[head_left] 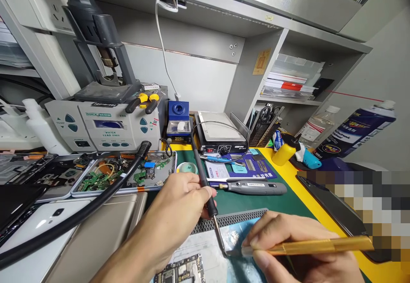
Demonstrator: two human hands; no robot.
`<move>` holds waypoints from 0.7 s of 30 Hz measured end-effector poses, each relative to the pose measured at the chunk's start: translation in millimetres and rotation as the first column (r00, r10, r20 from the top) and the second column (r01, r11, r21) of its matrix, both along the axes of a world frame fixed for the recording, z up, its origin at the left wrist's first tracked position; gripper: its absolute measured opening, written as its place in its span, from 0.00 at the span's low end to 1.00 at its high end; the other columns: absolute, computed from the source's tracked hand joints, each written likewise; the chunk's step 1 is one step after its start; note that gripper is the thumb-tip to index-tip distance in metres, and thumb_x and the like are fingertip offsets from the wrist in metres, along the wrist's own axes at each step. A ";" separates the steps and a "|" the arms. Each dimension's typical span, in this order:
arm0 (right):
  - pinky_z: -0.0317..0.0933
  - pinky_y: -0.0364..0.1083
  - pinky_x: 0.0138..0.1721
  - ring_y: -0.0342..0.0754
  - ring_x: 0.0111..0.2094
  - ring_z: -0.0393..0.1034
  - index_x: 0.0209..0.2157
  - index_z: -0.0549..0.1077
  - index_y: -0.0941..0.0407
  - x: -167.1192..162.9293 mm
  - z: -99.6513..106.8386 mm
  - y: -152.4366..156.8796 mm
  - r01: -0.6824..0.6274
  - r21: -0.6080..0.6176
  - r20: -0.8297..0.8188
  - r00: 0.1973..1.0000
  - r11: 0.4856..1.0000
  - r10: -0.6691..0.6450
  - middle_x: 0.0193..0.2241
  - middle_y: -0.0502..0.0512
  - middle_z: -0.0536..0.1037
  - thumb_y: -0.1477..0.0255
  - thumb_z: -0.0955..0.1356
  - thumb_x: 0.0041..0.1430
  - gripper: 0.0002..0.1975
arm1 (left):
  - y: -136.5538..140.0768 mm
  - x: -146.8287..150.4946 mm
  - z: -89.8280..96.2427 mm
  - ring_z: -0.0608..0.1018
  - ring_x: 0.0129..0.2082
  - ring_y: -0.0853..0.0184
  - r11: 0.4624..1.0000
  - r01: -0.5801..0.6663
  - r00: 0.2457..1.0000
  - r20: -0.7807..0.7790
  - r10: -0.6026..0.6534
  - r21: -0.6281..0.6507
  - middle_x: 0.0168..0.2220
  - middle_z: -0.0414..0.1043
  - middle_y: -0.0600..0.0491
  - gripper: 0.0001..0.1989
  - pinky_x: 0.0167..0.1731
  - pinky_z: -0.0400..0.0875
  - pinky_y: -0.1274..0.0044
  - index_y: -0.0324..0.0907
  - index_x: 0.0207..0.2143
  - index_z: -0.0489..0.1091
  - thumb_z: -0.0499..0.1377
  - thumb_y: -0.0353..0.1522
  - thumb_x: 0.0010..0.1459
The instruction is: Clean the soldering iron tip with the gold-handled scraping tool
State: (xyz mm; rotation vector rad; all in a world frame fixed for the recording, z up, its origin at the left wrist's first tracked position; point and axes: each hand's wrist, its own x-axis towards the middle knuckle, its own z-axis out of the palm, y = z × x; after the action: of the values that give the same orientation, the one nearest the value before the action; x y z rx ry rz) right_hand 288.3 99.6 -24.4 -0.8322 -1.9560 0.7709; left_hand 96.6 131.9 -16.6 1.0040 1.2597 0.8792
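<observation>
My left hand [184, 199] is closed round the dark handle of a soldering iron [218, 231], whose metal shaft slopes down toward me. A craft knife [310, 247] with a gold handle lies in the pinched fingers of my right hand [288, 227]. Its blade meets the iron's tip, or nearly so; I cannot tell whether they touch. Beneath both tools is a worn white and blue work mat [211, 253] with a grey perforated back edge. A phone circuit board [184, 270] rests on it, partly cut off by the lower edge of the view.
Behind my hands lie a grey pen-shaped rotary tool [256, 187] and a round tin [188, 168]. A hot-air station [105, 125] stands back left, its black hose [96, 208] crossing a tray of boards. A heating plate [221, 129] is at the back; a spray can [357, 129] stands right.
</observation>
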 end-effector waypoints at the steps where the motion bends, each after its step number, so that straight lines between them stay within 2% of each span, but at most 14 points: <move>1: 0.69 0.42 0.26 0.47 0.25 0.75 0.30 0.73 0.55 -0.1 1.4 1.2 0.004 -0.022 0.005 1.000 1.000 -0.004 0.24 0.51 0.78 0.86 0.68 0.49 0.11 | -0.1 0.2 -0.7 0.72 0.28 0.70 1.000 -0.003 1.000 -0.002 0.003 0.003 0.26 0.69 0.54 0.08 0.29 0.65 0.77 0.39 0.25 0.64 0.57 0.34 0.53; 5: 0.67 0.43 0.24 0.46 0.23 0.72 0.26 0.72 0.56 0.1 4.2 3.5 -0.005 -0.082 0.016 1.000 0.997 0.007 0.22 0.53 0.76 0.84 0.67 0.50 0.08 | -1.5 -0.2 -2.7 0.72 0.29 0.70 1.000 0.004 1.000 -0.014 -0.004 0.010 0.28 0.71 0.54 0.10 0.29 0.64 0.77 0.39 0.25 0.65 0.58 0.36 0.52; 11: 0.67 0.42 0.24 0.47 0.24 0.73 0.28 0.73 0.57 1.3 3.1 1.6 -0.008 -0.107 0.047 0.999 0.994 0.013 0.22 0.54 0.77 0.83 0.68 0.49 0.08 | -2.0 -1.8 -1.4 0.72 0.30 0.70 1.000 0.022 0.999 -0.033 -0.021 0.017 0.30 0.73 0.53 0.10 0.30 0.63 0.77 0.39 0.29 0.68 0.57 0.38 0.53; 16: 0.67 0.41 0.25 0.46 0.24 0.73 0.30 0.73 0.55 0.6 0.0 1.7 -0.069 -0.063 0.026 0.997 0.996 0.070 0.24 0.52 0.78 0.83 0.69 0.49 0.09 | -1.2 -2.6 -2.5 0.72 0.31 0.69 0.998 0.048 0.999 -0.025 -0.047 0.031 0.32 0.73 0.53 0.10 0.32 0.64 0.76 0.39 0.32 0.69 0.56 0.38 0.54; 21: 0.69 0.43 0.28 0.47 0.26 0.74 0.33 0.73 0.54 -0.9 -0.7 -0.8 -0.048 -0.029 0.010 0.999 0.998 0.048 0.26 0.52 0.78 0.85 0.69 0.49 0.13 | -3.0 -3.5 -1.2 0.74 0.35 0.67 0.998 0.052 0.999 -0.017 -0.051 0.028 0.35 0.73 0.52 0.10 0.36 0.66 0.74 0.40 0.34 0.69 0.56 0.38 0.55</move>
State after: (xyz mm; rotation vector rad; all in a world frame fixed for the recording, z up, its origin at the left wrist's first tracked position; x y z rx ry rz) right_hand 287.4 98.8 -25.1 -0.8109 -1.9851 0.8259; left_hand 93.0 128.9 -17.8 1.0632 1.2326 0.8525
